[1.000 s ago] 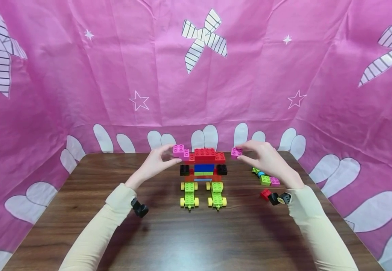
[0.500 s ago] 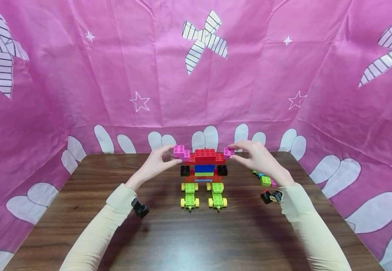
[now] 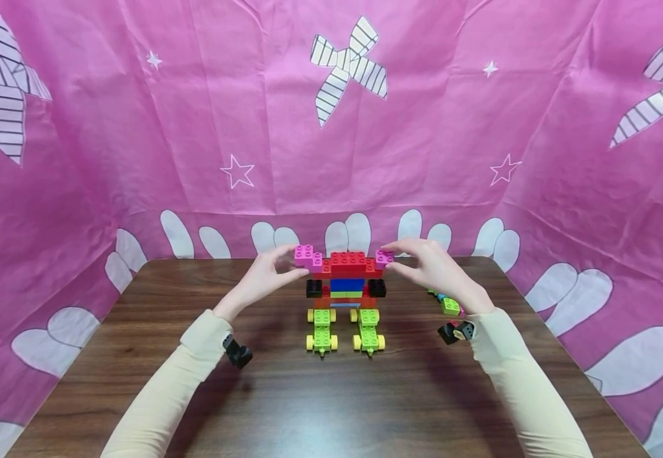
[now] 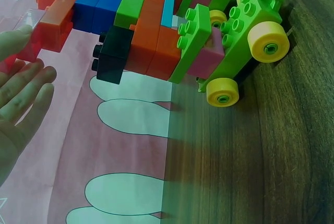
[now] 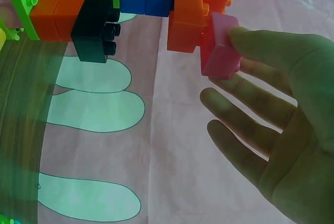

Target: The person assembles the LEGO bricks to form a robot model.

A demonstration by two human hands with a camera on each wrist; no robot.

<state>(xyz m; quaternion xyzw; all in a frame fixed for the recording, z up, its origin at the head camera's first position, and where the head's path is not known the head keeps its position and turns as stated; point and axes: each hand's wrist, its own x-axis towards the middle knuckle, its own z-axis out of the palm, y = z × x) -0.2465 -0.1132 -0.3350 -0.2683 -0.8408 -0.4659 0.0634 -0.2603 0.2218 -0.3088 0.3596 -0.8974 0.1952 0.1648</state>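
A building-brick figure [image 3: 347,259] stands upright mid-table. It has red upper bricks, a blue and lime middle, black side bricks and two lime wheeled bases [image 3: 322,327] with yellow wheels. My left hand [image 3: 259,280] grips stepped pink bricks [image 3: 303,252] at the figure's upper left end. On the opposite end, my right hand [image 3: 437,270] pinches a pink brick [image 3: 384,255] between thumb and fingers. In the right wrist view this pink brick [image 5: 222,46] sits against the orange-red end brick [image 5: 187,20], and the remaining fingers extend below it.
Right of the figure lies a lime brick [image 3: 450,306], with blue and pink pieces beside it, partly hidden by my right wrist. A red piece shows behind the black right wrist camera [image 3: 452,332]. Pink patterned cloth [image 3: 286,152] surrounds the wooden table's [image 3: 320,407] back and sides.
My right hand has moved left with its pink brick, from apart beside the figure to the figure's upper right end. My left hand has stayed in place on its pink bricks.
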